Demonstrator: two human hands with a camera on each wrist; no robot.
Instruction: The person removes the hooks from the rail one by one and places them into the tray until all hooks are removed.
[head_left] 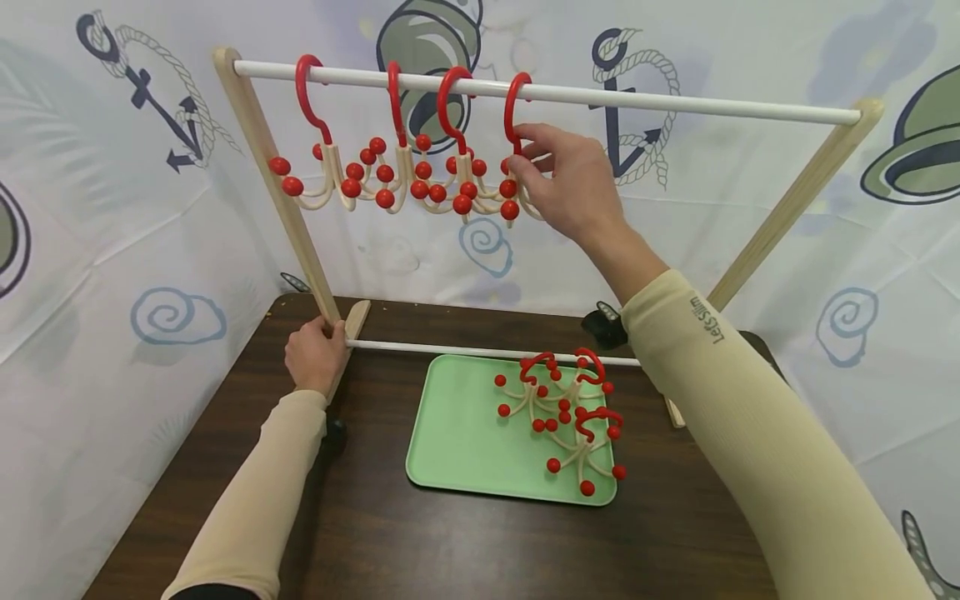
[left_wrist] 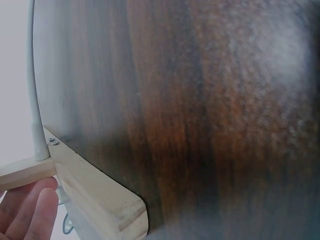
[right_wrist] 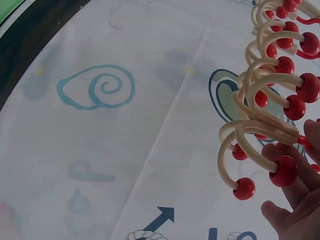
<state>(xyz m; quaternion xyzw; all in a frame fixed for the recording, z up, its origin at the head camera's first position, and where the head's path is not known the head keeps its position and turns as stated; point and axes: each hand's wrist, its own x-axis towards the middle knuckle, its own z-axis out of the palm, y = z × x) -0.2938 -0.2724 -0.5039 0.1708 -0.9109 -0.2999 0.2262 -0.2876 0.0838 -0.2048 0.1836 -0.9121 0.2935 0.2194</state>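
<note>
So the neck of a red-hooked, beige-armed hanger with red ball tips (head_left: 509, 108) is pinched by the right hand's (head_left: 573, 177) fingers, upper centre of frame, hook looped over a round white rail (head_left: 675, 102). A pale wooden post (head_left: 302, 250) is gripped low by the left hand (head_left: 311, 357). Three matching hangers (head_left: 397, 108) are hung upper left; three others (head_left: 564, 406) are held on a light-green rectangular tray (head_left: 465, 442), lower centre.
</note>
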